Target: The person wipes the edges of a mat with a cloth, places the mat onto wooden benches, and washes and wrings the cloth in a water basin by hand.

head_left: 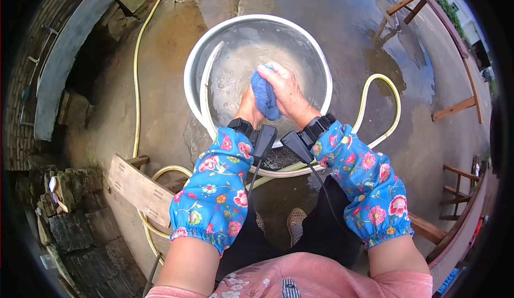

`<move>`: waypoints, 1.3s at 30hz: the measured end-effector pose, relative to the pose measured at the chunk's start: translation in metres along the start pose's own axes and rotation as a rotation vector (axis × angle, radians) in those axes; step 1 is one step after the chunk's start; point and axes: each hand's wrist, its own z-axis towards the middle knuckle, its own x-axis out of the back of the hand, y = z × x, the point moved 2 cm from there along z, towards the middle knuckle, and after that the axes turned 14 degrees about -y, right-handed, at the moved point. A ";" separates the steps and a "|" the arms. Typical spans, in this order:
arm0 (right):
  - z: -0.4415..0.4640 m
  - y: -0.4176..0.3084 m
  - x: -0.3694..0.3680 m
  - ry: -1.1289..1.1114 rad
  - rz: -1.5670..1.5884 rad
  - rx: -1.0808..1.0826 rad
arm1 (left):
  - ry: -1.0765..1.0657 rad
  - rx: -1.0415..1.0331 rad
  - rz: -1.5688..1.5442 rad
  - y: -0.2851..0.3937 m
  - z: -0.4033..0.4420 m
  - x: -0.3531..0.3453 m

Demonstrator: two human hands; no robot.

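A wide, round, pale-rimmed basin holds cloudy water. Over the water, near the basin's front side, a blue cloth is squeezed between my two hands. My left hand presses on the cloth from the left, its fingers mostly hidden behind it. On the right, my right hand wraps round the cloth with the thumb on top. The end of a pale hose hangs over the basin's left rim into the water.
The yellowish hose runs along the wet ground at the left and loops right of the basin. A wooden bench stands at the lower left, beside stacked stones. Wooden table frames line the right side.
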 end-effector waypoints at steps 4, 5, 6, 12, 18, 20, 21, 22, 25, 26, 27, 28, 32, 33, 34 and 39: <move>0.012 0.030 0.007 -0.074 -0.572 0.192 | 0.048 -0.110 -0.186 -0.011 0.001 0.010; 0.016 0.039 0.015 -0.102 -0.824 0.191 | 0.150 -0.051 -0.142 -0.017 0.002 0.015; 0.016 0.043 0.023 -0.117 -0.957 0.151 | 0.212 -0.019 0.018 -0.011 -0.013 -0.006; 0.024 0.108 0.079 0.009 -0.977 -0.031 | 0.287 0.032 0.099 -0.003 -0.023 0.007; 0.003 0.147 0.145 0.153 -0.869 -0.360 | 0.413 -0.168 0.149 0.024 -0.038 0.051; -0.007 0.133 0.130 0.048 -0.799 -0.384 | 0.449 -0.134 0.207 0.022 -0.039 0.025; -0.015 0.134 0.125 0.046 -0.802 -0.384 | 0.487 -0.102 0.272 0.019 -0.038 0.013; -0.017 0.141 0.121 -0.059 -0.945 -0.426 | 0.415 0.020 0.253 0.010 -0.031 0.013; -0.010 0.143 0.110 -0.088 -1.149 -0.395 | 0.336 0.285 0.310 -0.014 -0.029 -0.008; -0.005 0.116 0.099 -0.111 -0.854 -0.308 | 0.339 0.290 0.302 -0.019 -0.027 -0.005; 0.001 0.078 0.083 -0.128 -0.564 -0.221 | 0.349 0.309 0.286 -0.022 -0.020 -0.002; 0.002 0.048 0.066 -0.088 -0.377 -0.209 | 0.356 0.325 0.272 -0.024 -0.016 -0.001; 0.005 0.009 0.013 0.062 0.026 0.056 | 0.178 0.131 0.106 -0.016 -0.013 -0.011; 0.003 0.012 0.010 0.071 0.023 0.065 | 0.218 0.052 0.146 -0.015 -0.007 -0.009; 0.001 0.013 0.005 0.004 -0.179 0.083 | 0.205 -0.009 0.072 -0.017 -0.007 -0.006; 0.016 0.060 0.055 -0.032 -0.862 0.082 | 0.292 0.074 0.081 -0.008 -0.019 -0.011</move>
